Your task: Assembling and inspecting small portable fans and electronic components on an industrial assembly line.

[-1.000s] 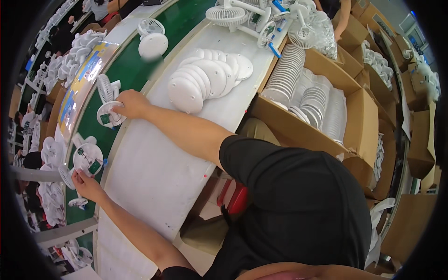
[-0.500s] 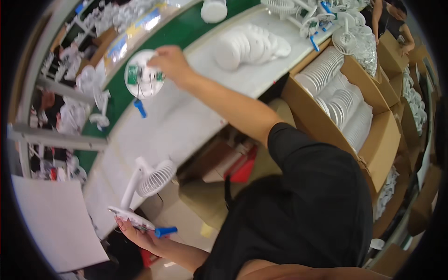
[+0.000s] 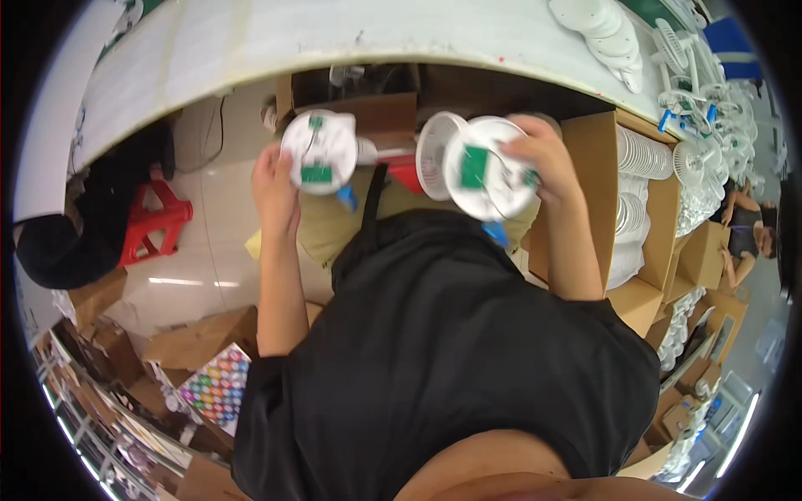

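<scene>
My left hand point(image 3: 272, 188) is closed on the rim of a white desk fan point(image 3: 332, 155), its round base turned up. Green circuit boards, wires and a blue cylinder show on that open base. Another white desk fan point(image 3: 506, 188) is gripped by my right hand point(image 3: 545, 159) at the edge of its base, which bears similar green boards and a blue cylinder. Between the two bases a round white fan head point(image 3: 439, 155) is partly covered; which fan it belongs to I cannot tell. Both fans are held up over my lap, apart from the bench.
A white workbench point(image 3: 317, 33) runs across the front, with stacked white discs point(image 3: 606, 37) and several fans point(image 3: 697, 92) at its right. An open carton point(image 3: 589, 179) of white round parts stands at my right. A red stool point(image 3: 159, 221) is at left; a person point(image 3: 743, 234) is far right.
My view has swung to the right and down, away from the bench. The right hand has brought its fan from over the bench to my lap, beside the left hand's fan.
</scene>
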Tool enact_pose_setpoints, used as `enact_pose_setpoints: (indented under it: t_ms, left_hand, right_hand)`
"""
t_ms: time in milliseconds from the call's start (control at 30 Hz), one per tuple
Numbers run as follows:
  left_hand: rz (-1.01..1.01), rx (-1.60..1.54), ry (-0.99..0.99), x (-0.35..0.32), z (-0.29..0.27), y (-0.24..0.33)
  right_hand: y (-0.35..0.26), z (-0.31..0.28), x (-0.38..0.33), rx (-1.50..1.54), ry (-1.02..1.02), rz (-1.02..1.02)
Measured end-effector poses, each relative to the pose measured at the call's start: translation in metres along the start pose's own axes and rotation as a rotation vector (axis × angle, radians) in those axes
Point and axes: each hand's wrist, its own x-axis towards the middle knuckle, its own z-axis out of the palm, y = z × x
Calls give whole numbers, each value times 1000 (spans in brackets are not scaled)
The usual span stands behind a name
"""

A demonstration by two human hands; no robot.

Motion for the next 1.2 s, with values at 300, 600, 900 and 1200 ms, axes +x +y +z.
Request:
enact_pose_setpoints:
  t_ms: [300, 600, 900, 1200]
  left_hand:
    - [279, 579, -42, 127, 4, -100]
    - [170, 148, 6, 79, 29, -111]
    - [-8, -192, -205, 14, 11, -141]
    - [-40, -169, -194, 11, 54, -137]
  right_hand:
    - [111, 40, 195, -460, 181, -3]
    - [100, 84, 239, -465, 138, -104]
    - [98, 129, 292, -616, -173, -61]
    - [89, 84, 394, -497, -251, -18]
